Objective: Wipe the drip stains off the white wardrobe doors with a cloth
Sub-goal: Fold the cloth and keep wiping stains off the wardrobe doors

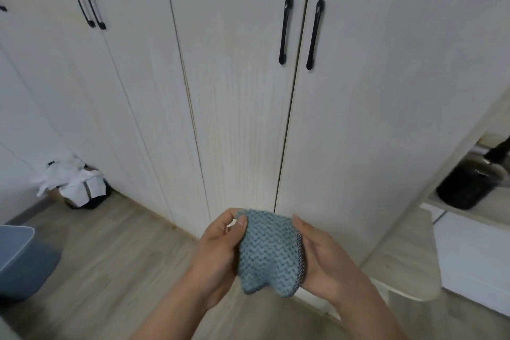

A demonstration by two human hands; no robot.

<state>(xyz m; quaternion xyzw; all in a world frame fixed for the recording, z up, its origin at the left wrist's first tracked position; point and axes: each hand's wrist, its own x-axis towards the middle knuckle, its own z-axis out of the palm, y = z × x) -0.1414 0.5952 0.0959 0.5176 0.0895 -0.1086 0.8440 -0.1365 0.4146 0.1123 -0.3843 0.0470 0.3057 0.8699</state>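
View from a person's head, looking down at two bare hands held in front of white wardrobe doors (240,119). Between the hands is a small blue-green cloth (267,251) with a zigzag weave and a dark stitched edge, folded or bunched and held in the air, apart from the doors. The left hand (220,251) grips the cloth's left side, thumb pressed on top and fingers curled behind. The right hand (320,259) lies against the cloth's right edge; its fingers are hidden under the fabric, so whether they curl around it is unclear. Faint yellowish vertical drip streaks run down the middle door. Black bar handles (285,30) sit in pairs on the doors. On the wood floor (116,257) to the left stands a bin with a white liner (80,188); to the right, a dark jar (466,188) sits on a shelf.
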